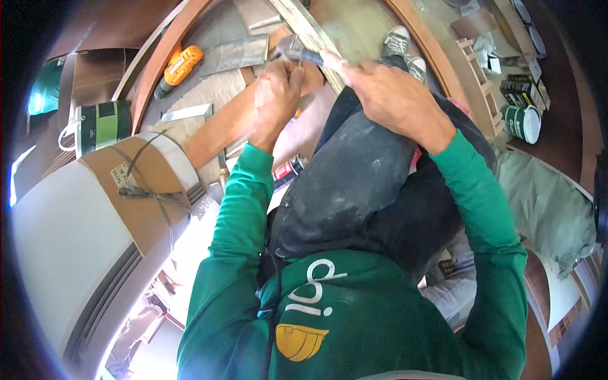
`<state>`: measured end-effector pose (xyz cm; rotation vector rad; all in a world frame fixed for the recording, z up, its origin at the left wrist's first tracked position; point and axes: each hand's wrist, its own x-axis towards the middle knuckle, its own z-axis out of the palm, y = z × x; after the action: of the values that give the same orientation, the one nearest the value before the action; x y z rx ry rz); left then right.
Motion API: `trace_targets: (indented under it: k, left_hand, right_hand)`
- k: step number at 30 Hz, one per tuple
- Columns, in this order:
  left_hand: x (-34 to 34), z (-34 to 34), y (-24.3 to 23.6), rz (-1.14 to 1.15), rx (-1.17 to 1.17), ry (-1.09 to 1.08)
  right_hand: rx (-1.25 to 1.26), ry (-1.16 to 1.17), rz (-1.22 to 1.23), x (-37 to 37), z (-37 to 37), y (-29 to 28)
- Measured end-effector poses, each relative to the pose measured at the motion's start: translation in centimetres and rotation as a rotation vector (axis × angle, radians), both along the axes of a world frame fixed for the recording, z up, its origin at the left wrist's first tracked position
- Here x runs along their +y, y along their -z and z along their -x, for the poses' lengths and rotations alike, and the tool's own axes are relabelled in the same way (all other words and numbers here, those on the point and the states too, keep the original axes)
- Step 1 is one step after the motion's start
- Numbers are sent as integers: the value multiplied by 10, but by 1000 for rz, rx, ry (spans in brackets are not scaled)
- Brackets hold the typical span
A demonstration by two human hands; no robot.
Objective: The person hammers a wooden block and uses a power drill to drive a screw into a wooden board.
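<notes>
My right hand (387, 95) is shut on the grey-blue handle of a hammer (297, 50), whose metal head lies at the top centre. My left hand (277, 92) is just left of it, fingers pinched on something small under the hammer head; I cannot tell what it is. Both hands are over a reddish wooden board (218, 130) and a pale wooden strip (310, 28). My dark, dusty trouser leg (354, 171) is raised below the hands, with a grey sneaker (399, 44) beyond them.
An orange power drill (182, 64) lies at the upper left. A green and white bucket (101, 125) stands by a cardboard-wrapped, string-tied stack of panels (136, 183). At the right are a wooden rack (478, 79), a green can (523, 123) and a crumpled cloth (551, 209).
</notes>
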<state>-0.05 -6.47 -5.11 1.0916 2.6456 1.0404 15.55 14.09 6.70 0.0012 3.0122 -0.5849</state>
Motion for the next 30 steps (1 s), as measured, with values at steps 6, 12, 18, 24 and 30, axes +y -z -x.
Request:
trace_targets:
  k: [6,12,18,24,30]
  left_hand:
    - [-10,0,-9,38,117,145]
    - [-44,28,-25,75,23,-43]
    - [-39,30,-28,126,270,142]
    - [12,23,-38,249,-80,338]
    - [10,48,-17,209,-335,347]
  right_hand:
    - [234,212,216,2,-30,-20]
    - [54,668,706,-11,-96,-28]
    - [-37,881,1098,-34,-130,-35]
    - [-50,894,1144,-43,-150,-37]
    - [-158,888,1382,-84,-191,-26]
